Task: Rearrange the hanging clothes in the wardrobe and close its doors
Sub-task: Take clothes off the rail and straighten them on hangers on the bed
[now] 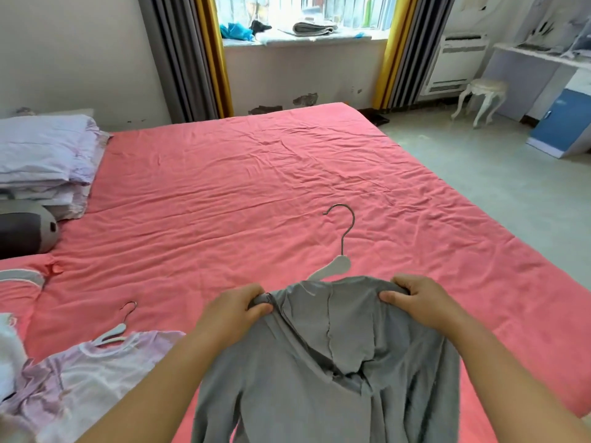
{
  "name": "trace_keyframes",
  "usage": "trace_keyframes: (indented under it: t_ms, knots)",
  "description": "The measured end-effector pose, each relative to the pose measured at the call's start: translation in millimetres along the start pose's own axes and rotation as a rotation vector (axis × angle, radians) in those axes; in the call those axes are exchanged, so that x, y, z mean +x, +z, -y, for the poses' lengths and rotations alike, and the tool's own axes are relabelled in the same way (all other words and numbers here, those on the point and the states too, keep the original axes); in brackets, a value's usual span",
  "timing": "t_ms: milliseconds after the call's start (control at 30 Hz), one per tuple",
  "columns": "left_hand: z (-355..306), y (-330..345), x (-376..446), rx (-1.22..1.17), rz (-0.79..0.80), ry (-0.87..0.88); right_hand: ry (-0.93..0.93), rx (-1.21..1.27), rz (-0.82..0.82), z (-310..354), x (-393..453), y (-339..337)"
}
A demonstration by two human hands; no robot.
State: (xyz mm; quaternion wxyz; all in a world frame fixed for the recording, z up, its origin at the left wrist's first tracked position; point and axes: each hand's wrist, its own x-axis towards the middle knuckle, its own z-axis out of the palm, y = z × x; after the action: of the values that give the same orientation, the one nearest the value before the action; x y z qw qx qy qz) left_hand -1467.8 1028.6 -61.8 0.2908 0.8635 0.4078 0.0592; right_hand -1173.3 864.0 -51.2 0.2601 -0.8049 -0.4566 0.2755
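Grey garment (335,362), hem cut off below, hiding most of its white hanger (335,265), whose hook protrudes beyond; left hand (236,310) and right hand (415,298) pinch its shoulders.

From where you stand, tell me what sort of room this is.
Most likely a bedroom in a home. A wide bed with a pink sheet fills the view, folded bedding is stacked at its head, and curtains frame a window. Both hands hold a grey garment over it.
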Motion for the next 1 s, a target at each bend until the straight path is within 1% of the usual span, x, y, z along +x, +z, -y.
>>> trace_keyframes:
  t_ms: [100,167,433,500,600,767,867,1000]
  knots:
    - [14.6,29.1,35.6,0.039,-0.036,-0.096,0.044,-0.007,0.062,-31.2,52.2,22.9]
    - [24.4,44.3,57.7,0.05,-0.059,-0.151,0.057,0.003,0.071,-45.9,83.9,35.2]
    - [61.0,95.1,138.5,0.12,-0.107,-0.281,0.041,0.029,0.114,-93.2,186.9,77.7]
    - [65.2,105.2,154.4,0.152,-0.144,-0.31,0.029,0.013,0.105,-101.8,206.3,86.8]
    - [68.4,119.3,174.1,0.192,-0.197,-0.413,0.003,-0.022,0.062,-113.5,229.9,99.3]
    - [64.1,130.1,168.6,0.128,-0.173,-0.477,-0.058,0.008,0.127,-109.5,230.3,102.9]
    - [56.5,128.5,147.8,0.077,-0.131,-0.517,-0.085,0.041,0.171,-99.3,213.1,102.3]
    - [43.6,113.2,108.1,0.005,-0.12,-0.554,-0.122,0.096,0.206,-73.5,185.4,103.7]
